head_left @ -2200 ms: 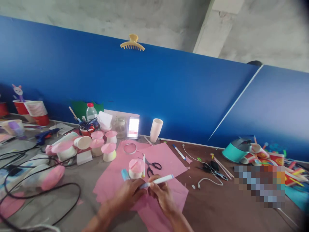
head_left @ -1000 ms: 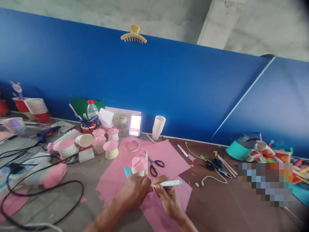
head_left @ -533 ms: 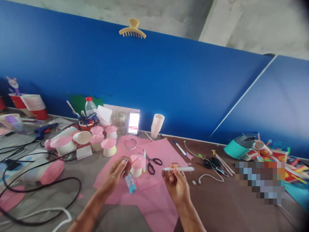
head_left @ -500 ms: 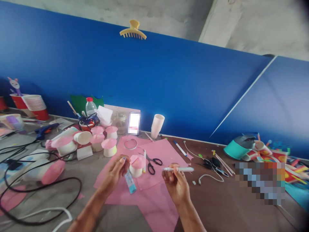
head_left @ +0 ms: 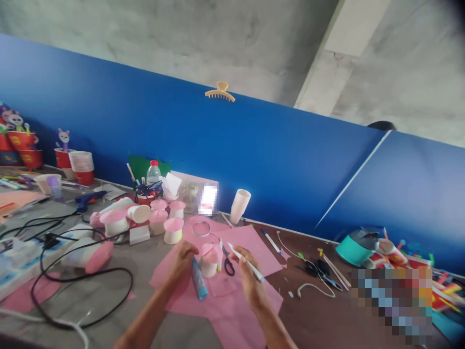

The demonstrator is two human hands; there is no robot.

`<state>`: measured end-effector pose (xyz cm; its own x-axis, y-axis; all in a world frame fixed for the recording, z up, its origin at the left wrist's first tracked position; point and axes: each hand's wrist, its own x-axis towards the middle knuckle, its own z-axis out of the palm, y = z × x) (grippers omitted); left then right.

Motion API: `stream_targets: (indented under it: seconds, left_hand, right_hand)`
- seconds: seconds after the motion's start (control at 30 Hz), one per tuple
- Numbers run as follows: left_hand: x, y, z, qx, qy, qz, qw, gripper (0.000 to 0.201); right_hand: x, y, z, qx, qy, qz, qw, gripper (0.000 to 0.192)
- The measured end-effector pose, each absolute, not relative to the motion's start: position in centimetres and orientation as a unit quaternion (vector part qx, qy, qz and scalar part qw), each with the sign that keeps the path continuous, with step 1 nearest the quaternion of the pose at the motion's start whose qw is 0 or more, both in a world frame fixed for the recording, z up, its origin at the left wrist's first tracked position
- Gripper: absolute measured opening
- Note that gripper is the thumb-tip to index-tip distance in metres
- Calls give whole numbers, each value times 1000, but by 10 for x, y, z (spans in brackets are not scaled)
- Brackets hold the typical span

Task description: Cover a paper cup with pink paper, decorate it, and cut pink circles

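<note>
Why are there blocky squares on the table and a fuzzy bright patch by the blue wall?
Head view: the blocky squares at the lower right and the bright patch by the wall are pixelated on purpose, hiding what is there. The top right corner is dark. Both hands, left and right, look a little soft.

Pink paper (head_left: 250, 242) lay matt and smooth over a dull grey-brown tabletop (head_left: 327, 310) of worn, faintly scuffed look. Cups (head_left: 209, 261) were matt white paper with pink paper caps. The marker (head_left: 247, 264) in the right hand (head_left: 250, 281) showed smooth white plastic, slightly glossy; the glue stick (head_left: 199, 285) by the left hand (head_left: 183, 259) a glossy blue plastic. Scissors (head_left: 228, 264) had black plastic handles. Cable (head_left: 83, 291) looked like black rubbery sheath, semi-gloss. The bottle (head_left: 153, 174) was clear plastic, red cap. The blue wall panel (head_left: 254, 160) was smooth, satin; ceiling (head_left: 181, 43) rough bare concrete.
</note>
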<state>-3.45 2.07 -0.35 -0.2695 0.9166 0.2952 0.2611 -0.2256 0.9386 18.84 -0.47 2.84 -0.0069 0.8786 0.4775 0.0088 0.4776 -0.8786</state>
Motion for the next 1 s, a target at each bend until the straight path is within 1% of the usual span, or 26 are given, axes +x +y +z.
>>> stream_targets:
  seconds: [0.07, 0.13, 0.23, 0.33, 0.43, 0.6, 0.73, 0.93, 1.0]
  left_hand:
    - [-30, 21, -9, 542, 560, 560, 281, 19]
    - [-29, 21, -11, 532, 571, 560, 278, 21]
    - [-30, 19, -9, 556, 572, 544, 260, 21]
    - [-32, 18, -3, 601, 567, 501, 260, 21]
    - [-33, 19, -3, 617, 578, 468, 257, 20]
    - [-34, 24, -18, 612, 595, 474, 215, 20]
    - [-39, 27, -24, 584, 614, 488, 209, 21]
    - [-40, 20, -2, 595, 603, 478, 234, 16]
    - [-39, 14, 5, 613, 594, 459, 247, 19]
  right_hand:
    - [183, 2, 29, -378, -634, 339, 584, 51]
    - [175, 11, 21, -381, -630, 317, 598, 56]
    - [162, 24, -4, -398, -609, 271, 630, 59]
    - [156, 28, -28, -390, -649, 199, 622, 51]
    - [156, 24, -39, -384, -693, 127, 596, 44]
    - [156, 24, -42, -389, -719, 36, 575, 45]
    - [155, 27, -40, -377, -735, -3, 563, 47]
    - [153, 24, -34, -366, -745, -19, 557, 46]
    - [153, 23, -34, -365, -746, -24, 556, 46]
